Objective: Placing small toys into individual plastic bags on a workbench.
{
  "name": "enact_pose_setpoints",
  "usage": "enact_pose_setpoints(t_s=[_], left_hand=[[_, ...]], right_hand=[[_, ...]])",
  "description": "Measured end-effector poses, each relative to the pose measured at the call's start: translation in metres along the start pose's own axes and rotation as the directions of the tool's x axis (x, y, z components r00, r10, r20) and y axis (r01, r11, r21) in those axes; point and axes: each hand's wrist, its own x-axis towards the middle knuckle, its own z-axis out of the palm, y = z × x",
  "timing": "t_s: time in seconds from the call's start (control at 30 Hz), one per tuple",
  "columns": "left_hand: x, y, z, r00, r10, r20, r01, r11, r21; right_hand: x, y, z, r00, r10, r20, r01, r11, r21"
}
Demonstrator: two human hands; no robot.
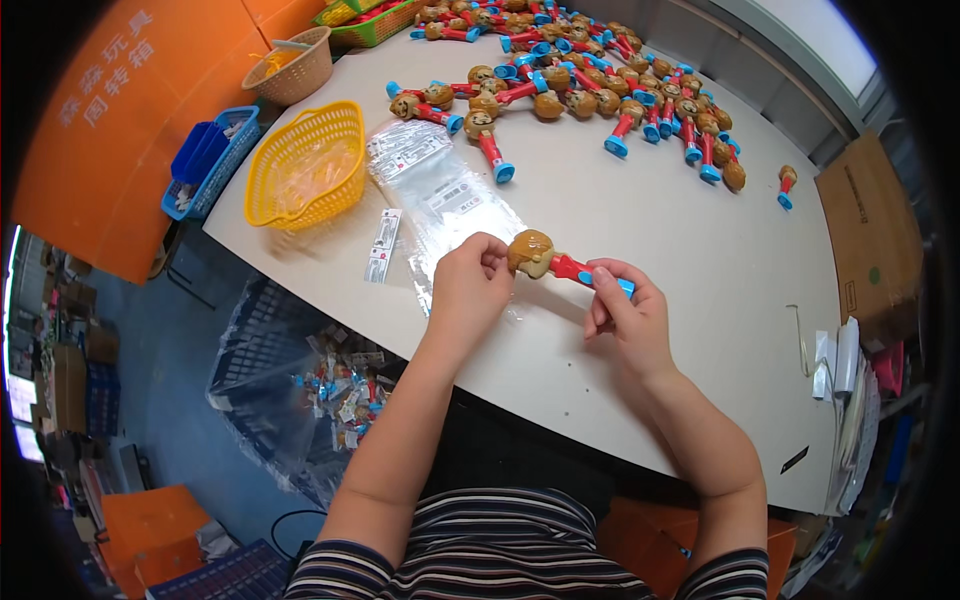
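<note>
I hold one toy dispenser (548,260) over the white table (650,220): it has a brown animal head, a red stem and a blue foot. My left hand (470,285) pinches it at the head end. My right hand (625,310) grips the blue foot end. Under my hands lies a stack of clear plastic bags (440,195), stretching away to the upper left.
A heap of the same toys (600,90) covers the far side of the table. A yellow basket (305,165) stands left, with a small label strip (383,245) beside it. A wicker basket (293,68), a blue bin (210,160), a bagged floor crate (290,380) and cardboard (870,230) surround the table.
</note>
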Motion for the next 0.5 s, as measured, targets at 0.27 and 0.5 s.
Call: enact_pose_setpoints(t_s=[0.27, 0.5], left_hand=[[0.005, -0.002, -0.011, 0.993, -0.112, 0.037, 0.115, 0.99, -0.076], [0.004, 0.01, -0.012, 0.983, 0.18, -0.031, -0.176, 0.98, 0.095]], right_hand=[[0.005, 0.019, 0.0, 0.994, 0.089, 0.06, -0.075, 0.975, -0.209], [-0.001, 0.028, 0.003, 0.796, -0.459, 0.394, 0.548, 0.269, -0.792]])
